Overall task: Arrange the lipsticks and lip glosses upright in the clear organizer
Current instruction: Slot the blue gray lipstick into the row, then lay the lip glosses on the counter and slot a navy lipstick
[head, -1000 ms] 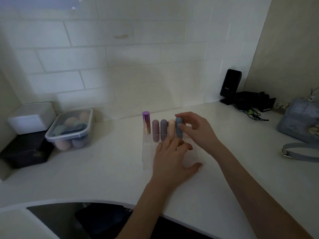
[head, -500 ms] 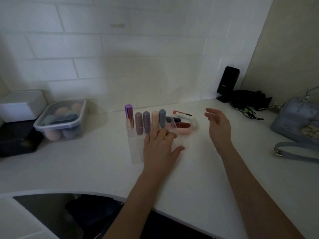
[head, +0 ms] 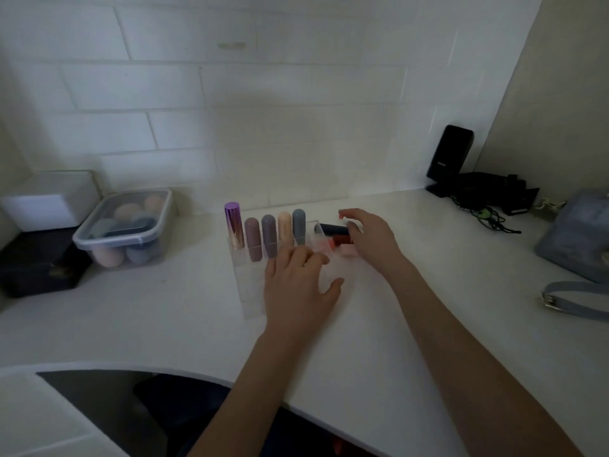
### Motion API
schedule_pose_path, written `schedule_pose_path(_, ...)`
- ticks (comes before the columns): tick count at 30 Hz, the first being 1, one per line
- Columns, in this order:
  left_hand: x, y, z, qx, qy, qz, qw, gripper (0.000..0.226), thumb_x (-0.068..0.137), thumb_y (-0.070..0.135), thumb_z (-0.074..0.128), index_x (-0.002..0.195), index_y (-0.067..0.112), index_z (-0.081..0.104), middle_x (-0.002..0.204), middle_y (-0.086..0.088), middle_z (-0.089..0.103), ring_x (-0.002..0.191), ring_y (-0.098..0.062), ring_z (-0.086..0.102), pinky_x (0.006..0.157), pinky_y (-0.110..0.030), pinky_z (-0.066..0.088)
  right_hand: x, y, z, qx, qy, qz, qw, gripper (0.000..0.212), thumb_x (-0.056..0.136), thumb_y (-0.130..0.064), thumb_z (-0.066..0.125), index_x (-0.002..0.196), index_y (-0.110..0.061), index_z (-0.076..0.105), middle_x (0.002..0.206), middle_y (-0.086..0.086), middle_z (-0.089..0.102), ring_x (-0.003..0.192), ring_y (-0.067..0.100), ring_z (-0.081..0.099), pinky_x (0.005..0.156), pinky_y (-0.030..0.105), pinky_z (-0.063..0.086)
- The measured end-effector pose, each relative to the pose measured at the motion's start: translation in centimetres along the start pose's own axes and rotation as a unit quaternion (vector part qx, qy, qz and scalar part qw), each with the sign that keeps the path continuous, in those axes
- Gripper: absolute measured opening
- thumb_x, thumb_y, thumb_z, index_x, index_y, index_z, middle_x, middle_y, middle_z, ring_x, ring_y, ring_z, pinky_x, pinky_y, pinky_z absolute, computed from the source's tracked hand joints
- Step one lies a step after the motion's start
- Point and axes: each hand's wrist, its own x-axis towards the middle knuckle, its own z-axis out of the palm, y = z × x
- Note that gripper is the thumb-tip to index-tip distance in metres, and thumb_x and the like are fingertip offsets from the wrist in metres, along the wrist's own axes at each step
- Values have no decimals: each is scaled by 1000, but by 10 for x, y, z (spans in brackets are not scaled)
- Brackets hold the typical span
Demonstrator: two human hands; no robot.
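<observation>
White bench point(head: 379, 324), frame centre: left hand point(head: 298, 285) flat, fingers straight, steadying clear plastic organizer point(head: 250, 291). Right hand point(head: 369, 239), moved from blue-grey upright lipstick point(head: 298, 225), now reaching loose lying tubes point(head: 334, 234); grip unclear. Five standing.

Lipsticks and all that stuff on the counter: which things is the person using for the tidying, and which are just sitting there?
For the job:
- clear organizer
- five upright lipsticks in its back row
- loose tubes lying beside it
- left hand on the organizer
- right hand over the loose tubes

Just lying about:
- sponge tub
- white box
- black speaker
- grey bag
</observation>
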Motion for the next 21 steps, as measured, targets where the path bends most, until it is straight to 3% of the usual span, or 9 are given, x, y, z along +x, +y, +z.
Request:
schedule_pose_path(5, 2, -9, -2, -20, -1, 10, 1000, 31, 70, 45, 69, 91, 22, 68, 92, 5, 64, 96, -19, 54, 80, -33, 43, 19, -11, 11, -114, -68, 45, 990, 41, 88, -9, 45, 123, -26, 60, 131, 3, 60, 120, 24, 54, 97, 36, 40)
schedule_pose_path(11, 3, -10, 0, -22, 6, 6, 1000, 36, 72, 52, 53, 90, 24, 68, 89, 8, 62, 94, -14, 50, 77, -30, 41, 27, -9, 13, 38, -113, 80, 990, 38, 86, 0, 51, 122, -8, 61, 126, 14, 61, 109, 27, 59, 91, 34, 50)
schedule_pose_path(17, 2, -12, 1, -15, 2, 10, 1000, 36, 72, 51, 54, 91, 24, 68, 90, 7, 62, 97, -18, 53, 78, -30, 41, 27, -12, 11, 64, -163, 83, 981, 34, 87, -5, 59, 119, -13, 62, 99, 11, 65, 70, 13, 59, 56, 19, 41)
schedule_pose_path(21, 2, -11, 1, -13, 5, 11, 1000, 35, 72, 49, 57, 92, 23, 68, 91, 5, 63, 96, -18, 52, 77, -30, 43, 27, -11, 12, 64, -124, 58, 988, 32, 87, -7, 60, 118, -16, 63, 103, 14, 67, 78, 19, 61, 57, 21, 46)
